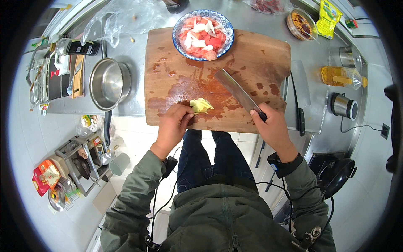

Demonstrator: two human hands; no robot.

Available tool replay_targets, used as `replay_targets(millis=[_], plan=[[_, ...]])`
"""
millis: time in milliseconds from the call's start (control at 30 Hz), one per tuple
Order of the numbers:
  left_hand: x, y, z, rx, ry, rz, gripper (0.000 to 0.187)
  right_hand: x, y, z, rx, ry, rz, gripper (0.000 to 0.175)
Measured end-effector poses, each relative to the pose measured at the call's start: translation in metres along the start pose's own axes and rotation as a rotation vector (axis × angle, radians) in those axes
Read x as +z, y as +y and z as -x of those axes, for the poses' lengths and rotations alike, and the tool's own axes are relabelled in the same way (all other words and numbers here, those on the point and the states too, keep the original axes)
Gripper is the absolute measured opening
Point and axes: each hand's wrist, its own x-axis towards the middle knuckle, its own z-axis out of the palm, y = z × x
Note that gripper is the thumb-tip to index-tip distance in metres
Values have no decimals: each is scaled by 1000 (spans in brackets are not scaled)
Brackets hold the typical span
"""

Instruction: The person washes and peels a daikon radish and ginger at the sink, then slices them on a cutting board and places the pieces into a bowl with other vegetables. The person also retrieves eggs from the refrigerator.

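On the wet wooden cutting board lies a small pile of pale yellow slices, perhaps ginger. My left hand rests at the pile's left edge, thumb and fingertips drawn together; whether a slice is pinched between them is hidden. My right hand grips a cleaver by its black handle, the blade lying low over the board and pointing up and left, apart from the slices. At the board's far edge stands a blue-patterned bowl with red chunks and white pieces.
A steel saucepan stands left of the board, its handle jutting past the counter edge. To the right lies a black-handled knife. Farther off are an oil bottle, a container of chili seasoning, a yellow packet and a clear plastic bag.
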Motion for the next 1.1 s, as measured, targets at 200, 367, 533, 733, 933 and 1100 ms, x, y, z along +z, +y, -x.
replay_targets(millis=[200, 367, 533, 733, 933, 1100], plan=[[19, -1, -5, 1, 90, -75, 10, 1, -3, -1, -19, -60, 30, 24], [25, -3, -2, 51, 188, 12, 11, 8, -3, -1, -82, -89, 91, 23], [38, 0, 2, 35, 222, 4, 17, 17, -4, -6, -119, -122, 108, 22], [45, 5, -3, 82, 236, -89, 19, 17, -8, -10, -146, -124, 130, 22], [43, 7, -4, 166, 245, -173, 19, 14, -7, -10, -155, -106, 111, 22], [40, 6, -3, 284, 197, -285, 20, 13, -6, -9, -110, -113, 104, 22]])
